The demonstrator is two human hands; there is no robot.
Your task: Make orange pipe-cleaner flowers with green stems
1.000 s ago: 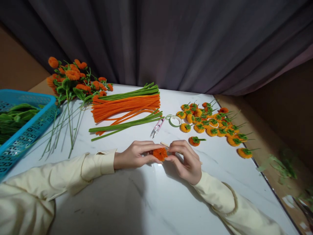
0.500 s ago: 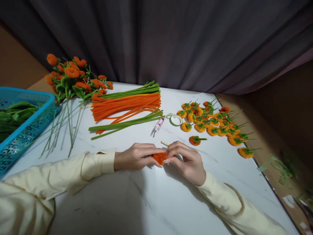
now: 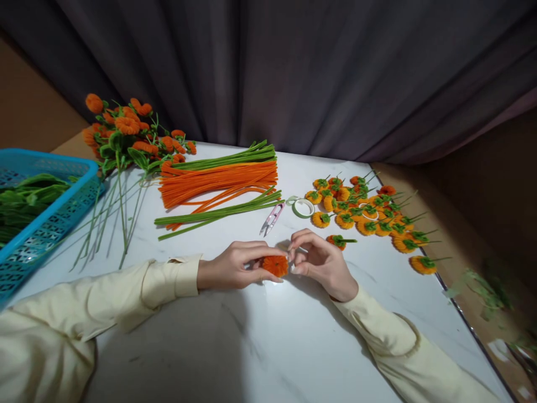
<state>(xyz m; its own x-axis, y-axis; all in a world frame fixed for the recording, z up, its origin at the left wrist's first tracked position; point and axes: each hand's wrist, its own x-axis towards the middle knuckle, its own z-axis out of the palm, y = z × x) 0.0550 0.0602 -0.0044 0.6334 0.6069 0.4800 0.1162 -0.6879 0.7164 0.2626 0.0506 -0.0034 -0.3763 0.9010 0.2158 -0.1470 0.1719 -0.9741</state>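
A small round orange pipe-cleaner ball [image 3: 276, 265] sits just above the white table [image 3: 260, 341], pinched between the fingers of both hands. My left hand [image 3: 235, 264] grips it from the left, thumb below and fingers on top. From the right, my right hand [image 3: 321, 262] meets it with curled fingertips pressed against its side. The wooden stick seen earlier is hidden behind my right fingers.
Pink snips [image 3: 272, 218] and a roll of green tape [image 3: 302, 207] lie just beyond my hands. Orange and green pipe cleaners [image 3: 218, 182] lie behind them, several finished orange pieces [image 3: 369, 215] at right, stemmed flowers [image 3: 121, 140] and a blue basket [image 3: 46, 215] at left.
My right hand has rolled back so its palm faces left and up. The ball has turned between my fingers and the stick end has gone out of sight.
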